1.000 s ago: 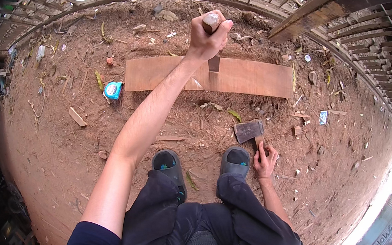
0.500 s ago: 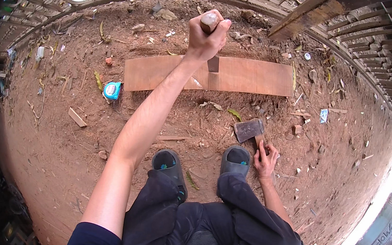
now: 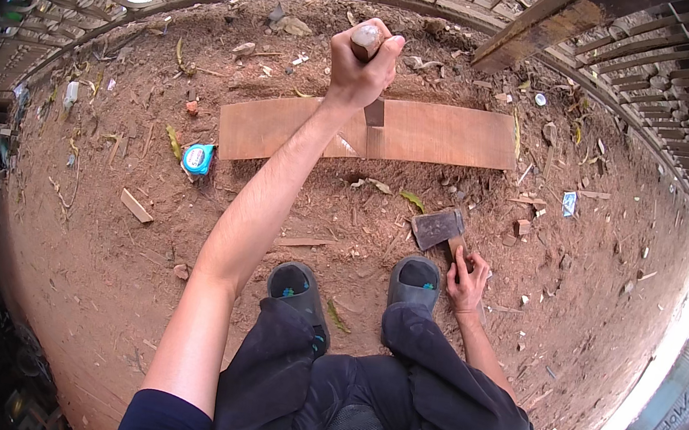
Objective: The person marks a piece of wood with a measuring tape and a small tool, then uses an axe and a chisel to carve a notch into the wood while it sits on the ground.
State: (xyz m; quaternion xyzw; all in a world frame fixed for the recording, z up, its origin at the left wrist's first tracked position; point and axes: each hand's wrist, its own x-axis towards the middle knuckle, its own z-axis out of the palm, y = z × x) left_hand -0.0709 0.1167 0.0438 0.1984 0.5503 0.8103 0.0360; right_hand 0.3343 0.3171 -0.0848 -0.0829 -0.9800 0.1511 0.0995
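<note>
A flat brown wooden board (image 3: 449, 135) lies crosswise on the dirt in front of me. Above its middle, my left hand (image 3: 362, 71) is wrapped around the handle of an upright chisel (image 3: 367, 37), whose dark metal blade meets the board next to a notch-like mark. Low on the right, a hatchet (image 3: 437, 228) rests on the ground with its broad dark head toward the board. My right hand (image 3: 465, 281) has its fingers closed on the hatchet's wooden handle.
A blue tape measure (image 3: 196, 159) sits by the board's left end. Wood scraps, leaves and stones litter the dirt around it. Beyond the board runs a metal fence (image 3: 439, 7), and a thick wooden post (image 3: 548, 29) slants in at the upper right. My sandalled feet (image 3: 301, 291) flank the near middle.
</note>
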